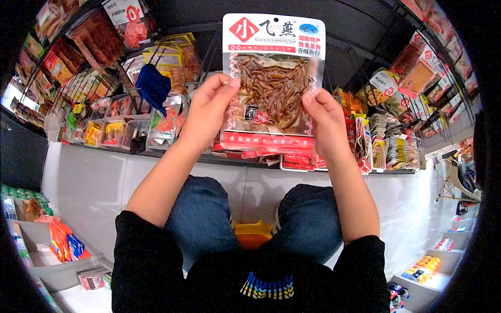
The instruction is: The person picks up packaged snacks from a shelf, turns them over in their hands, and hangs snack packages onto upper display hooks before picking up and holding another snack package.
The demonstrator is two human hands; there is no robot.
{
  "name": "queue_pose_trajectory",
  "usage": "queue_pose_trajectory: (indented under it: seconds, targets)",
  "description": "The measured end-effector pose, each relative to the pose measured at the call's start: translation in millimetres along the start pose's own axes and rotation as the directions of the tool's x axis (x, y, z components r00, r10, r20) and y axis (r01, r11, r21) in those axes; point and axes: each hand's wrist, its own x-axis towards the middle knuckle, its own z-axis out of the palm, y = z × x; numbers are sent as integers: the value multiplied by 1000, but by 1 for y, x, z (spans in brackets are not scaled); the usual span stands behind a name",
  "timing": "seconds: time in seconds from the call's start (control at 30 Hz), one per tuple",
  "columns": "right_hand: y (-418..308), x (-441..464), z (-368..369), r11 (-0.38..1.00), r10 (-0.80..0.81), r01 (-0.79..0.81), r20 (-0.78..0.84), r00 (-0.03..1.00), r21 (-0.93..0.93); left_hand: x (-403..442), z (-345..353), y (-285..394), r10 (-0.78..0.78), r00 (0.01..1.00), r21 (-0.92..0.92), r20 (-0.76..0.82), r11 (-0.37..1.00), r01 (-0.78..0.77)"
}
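Observation:
Upright before me is a flat snack packet [274, 78] with a white printed top, a clear window showing small brown dried fish, and a red band along its bottom. My left hand [211, 101] pinches its left edge, thumb on the front. On the opposite edge, my right hand [323, 117] grips with the thumb also in front. The fingers behind the packet are partly hidden. Just below and behind it, more red-edged packets [298, 161] lie on the low shelf.
Clear plastic bins [136, 130] of small packs stand on the shelf to the left, near a dark blue cloth-like item [152, 86]. Upright packets [399, 148] fill baskets at right. Hanging packs [420, 78] line the upper right. A yellow stool [252, 233] shows between my knees.

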Motion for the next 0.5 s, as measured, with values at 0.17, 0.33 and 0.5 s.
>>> queue_pose_trajectory:
  seconds: [0.17, 0.33, 0.5]
  targets:
    - [10, -1, -10, 995, 41, -41, 2, 999, 86, -7, 8, 7, -56, 998, 180, 35, 983, 49]
    - [12, -4, -11, 997, -9, 9, 2, 1000, 78, -7, 5, -2, 90, 990, 167, 111, 980, -108]
    - [14, -4, -15, 998, -14, 13, 15, 1000, 61, -10, 12, 2, 92, 992, 195, 82, 975, -107]
